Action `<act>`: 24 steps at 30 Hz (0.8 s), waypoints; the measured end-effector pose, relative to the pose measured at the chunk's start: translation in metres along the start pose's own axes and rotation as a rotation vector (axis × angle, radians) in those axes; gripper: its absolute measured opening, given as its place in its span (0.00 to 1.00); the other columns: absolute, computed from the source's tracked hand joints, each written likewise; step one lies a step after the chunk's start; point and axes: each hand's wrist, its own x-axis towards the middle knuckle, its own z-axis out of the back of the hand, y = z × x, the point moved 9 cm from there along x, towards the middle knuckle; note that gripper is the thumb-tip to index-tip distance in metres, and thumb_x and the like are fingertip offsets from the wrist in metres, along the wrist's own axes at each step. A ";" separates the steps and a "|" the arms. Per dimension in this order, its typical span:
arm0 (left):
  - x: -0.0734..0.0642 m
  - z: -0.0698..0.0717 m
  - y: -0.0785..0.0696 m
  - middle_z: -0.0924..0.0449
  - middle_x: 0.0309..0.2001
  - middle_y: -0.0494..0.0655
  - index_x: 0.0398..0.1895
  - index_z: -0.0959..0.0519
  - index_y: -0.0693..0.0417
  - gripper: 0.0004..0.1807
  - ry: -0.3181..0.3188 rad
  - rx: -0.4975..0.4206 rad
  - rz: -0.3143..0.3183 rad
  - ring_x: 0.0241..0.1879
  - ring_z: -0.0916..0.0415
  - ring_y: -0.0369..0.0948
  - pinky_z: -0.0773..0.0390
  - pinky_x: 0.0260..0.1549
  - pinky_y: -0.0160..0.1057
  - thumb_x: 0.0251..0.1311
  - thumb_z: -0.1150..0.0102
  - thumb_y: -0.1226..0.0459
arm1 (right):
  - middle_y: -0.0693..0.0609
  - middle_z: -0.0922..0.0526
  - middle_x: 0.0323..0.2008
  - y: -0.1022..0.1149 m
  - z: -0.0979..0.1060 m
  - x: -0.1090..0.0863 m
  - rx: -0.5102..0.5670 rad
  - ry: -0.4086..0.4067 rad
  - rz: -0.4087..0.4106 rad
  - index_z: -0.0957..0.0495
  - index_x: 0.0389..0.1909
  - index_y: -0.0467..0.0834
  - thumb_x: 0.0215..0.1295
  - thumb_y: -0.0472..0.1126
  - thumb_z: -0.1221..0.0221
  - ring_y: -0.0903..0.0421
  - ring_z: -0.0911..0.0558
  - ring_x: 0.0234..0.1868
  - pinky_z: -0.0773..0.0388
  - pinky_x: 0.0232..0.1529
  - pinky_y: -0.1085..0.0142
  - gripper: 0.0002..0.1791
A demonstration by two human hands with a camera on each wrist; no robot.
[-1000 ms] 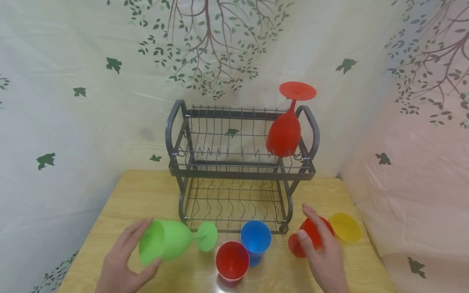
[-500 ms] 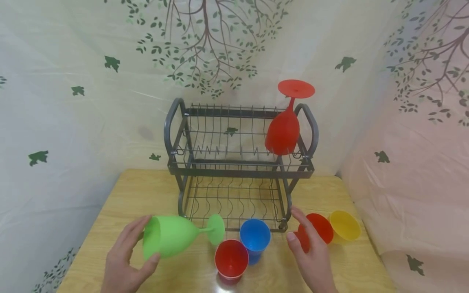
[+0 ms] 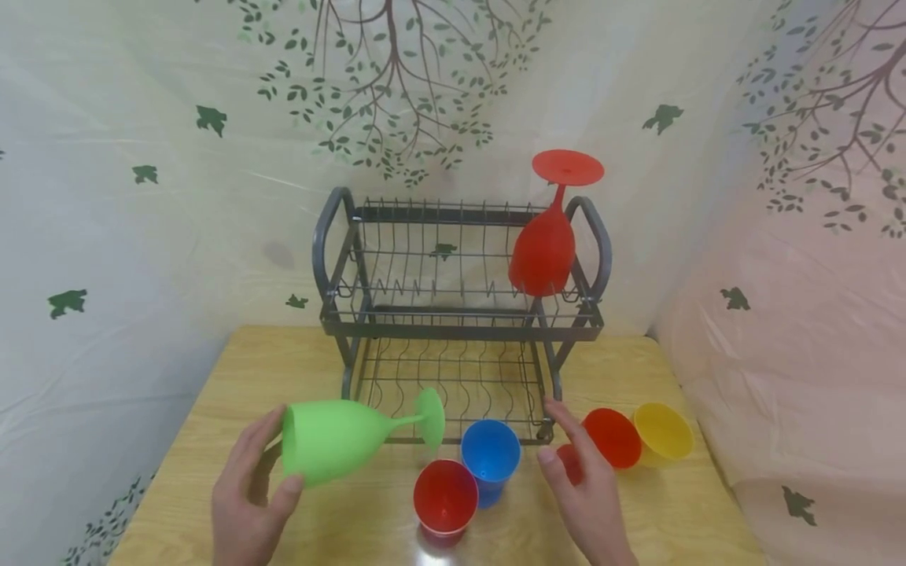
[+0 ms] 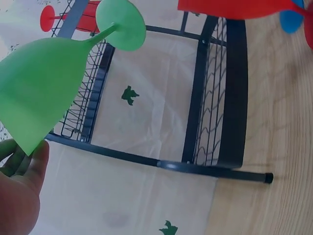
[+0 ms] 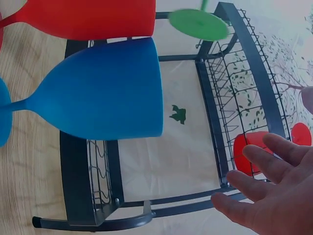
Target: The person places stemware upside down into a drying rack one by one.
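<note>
My left hand (image 3: 248, 495) grips a green plastic goblet (image 3: 333, 440) by its rim, fingers and thumb on opposite sides. The goblet lies sideways in the air, mouth to the left and foot to the right. In the left wrist view, the thumb and fingertips of the left hand (image 4: 22, 191) pinch the rim of the green goblet (image 4: 49, 83). Holding nothing, my right hand (image 3: 583, 487) hovers with spread fingers between a blue goblet (image 3: 491, 450) and a red goblet (image 3: 612, 438). In the right wrist view its fingers (image 5: 266, 164) are extended.
A black two-tier dish rack (image 3: 460, 332) stands at the back of the wooden table (image 3: 276, 362). One red goblet (image 3: 543, 251) sits upside down, tilted, on its upper right. Another red goblet (image 3: 446, 497) stands in front of the blue one; a yellow cup (image 3: 663, 432) is far right.
The left hand has lifted the green goblet slightly and moved it right, and its foot has swung upward. My right hand has shifted left, off the red goblet at the right.
</note>
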 end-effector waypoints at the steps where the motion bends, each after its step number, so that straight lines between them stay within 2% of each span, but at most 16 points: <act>1: 0.000 -0.001 0.000 0.27 0.66 0.59 0.68 0.34 0.81 0.36 -0.013 -0.031 0.003 0.67 0.30 0.46 0.29 0.66 0.33 0.49 0.43 0.84 | 0.48 0.29 0.74 0.000 -0.001 0.000 0.002 0.001 -0.003 0.31 0.74 0.50 0.76 0.48 0.40 0.41 0.34 0.75 0.29 0.63 0.32 0.28; 3: 0.000 -0.002 0.001 0.27 0.66 0.58 0.69 0.34 0.79 0.35 -0.050 -0.081 0.041 0.67 0.30 0.45 0.28 0.66 0.33 0.52 0.45 0.84 | 0.49 0.29 0.74 0.001 -0.003 0.000 0.010 0.006 -0.001 0.31 0.74 0.50 0.76 0.49 0.41 0.41 0.34 0.76 0.31 0.65 0.32 0.29; 6: -0.003 -0.005 0.006 0.27 0.66 0.54 0.70 0.32 0.73 0.34 -0.121 -0.109 0.176 0.66 0.28 0.43 0.27 0.64 0.33 0.55 0.49 0.84 | 0.51 0.30 0.75 0.000 -0.007 -0.002 0.026 0.022 -0.002 0.32 0.75 0.53 0.76 0.50 0.41 0.42 0.36 0.77 0.34 0.67 0.33 0.29; 8: -0.006 -0.008 0.011 0.26 0.67 0.53 0.71 0.32 0.71 0.33 -0.163 -0.102 0.278 0.66 0.27 0.42 0.26 0.63 0.34 0.58 0.50 0.83 | 0.52 0.31 0.75 0.000 -0.011 -0.004 0.036 0.038 -0.001 0.32 0.75 0.54 0.76 0.50 0.41 0.42 0.37 0.77 0.34 0.67 0.34 0.29; 10: -0.009 -0.011 0.014 0.26 0.67 0.52 0.72 0.31 0.69 0.31 -0.185 -0.076 0.350 0.66 0.27 0.41 0.25 0.62 0.35 0.63 0.49 0.79 | 0.53 0.31 0.75 0.000 -0.016 -0.005 0.042 0.056 -0.009 0.32 0.76 0.55 0.76 0.50 0.41 0.43 0.39 0.78 0.35 0.67 0.33 0.29; 14: -0.010 -0.017 0.015 0.24 0.67 0.51 0.71 0.29 0.67 0.28 -0.219 -0.046 0.388 0.66 0.26 0.41 0.26 0.62 0.33 0.66 0.48 0.73 | 0.55 0.31 0.75 -0.002 -0.025 -0.008 0.041 0.088 -0.032 0.33 0.75 0.56 0.75 0.51 0.40 0.43 0.39 0.79 0.37 0.67 0.30 0.30; 18: -0.010 -0.021 0.017 0.20 0.64 0.45 0.68 0.24 0.57 0.26 -0.274 -0.028 0.420 0.62 0.23 0.39 0.23 0.58 0.30 0.66 0.50 0.71 | 0.58 0.31 0.75 -0.001 -0.032 -0.012 0.051 0.103 -0.024 0.32 0.74 0.57 0.75 0.50 0.40 0.44 0.39 0.79 0.40 0.68 0.28 0.29; 21: -0.011 -0.028 0.023 0.18 0.62 0.44 0.66 0.22 0.53 0.25 -0.299 -0.106 0.459 0.60 0.22 0.38 0.21 0.57 0.32 0.68 0.53 0.72 | 0.58 0.31 0.75 0.002 -0.036 -0.014 0.056 0.111 0.000 0.31 0.74 0.57 0.75 0.49 0.39 0.44 0.37 0.78 0.38 0.67 0.29 0.29; 24: -0.012 -0.038 0.028 0.15 0.56 0.46 0.62 0.19 0.54 0.22 -0.297 -0.211 0.497 0.56 0.20 0.39 0.20 0.58 0.34 0.70 0.56 0.71 | 0.56 0.29 0.74 0.006 -0.040 -0.017 0.053 0.115 0.029 0.30 0.74 0.56 0.74 0.47 0.39 0.42 0.35 0.77 0.34 0.64 0.28 0.29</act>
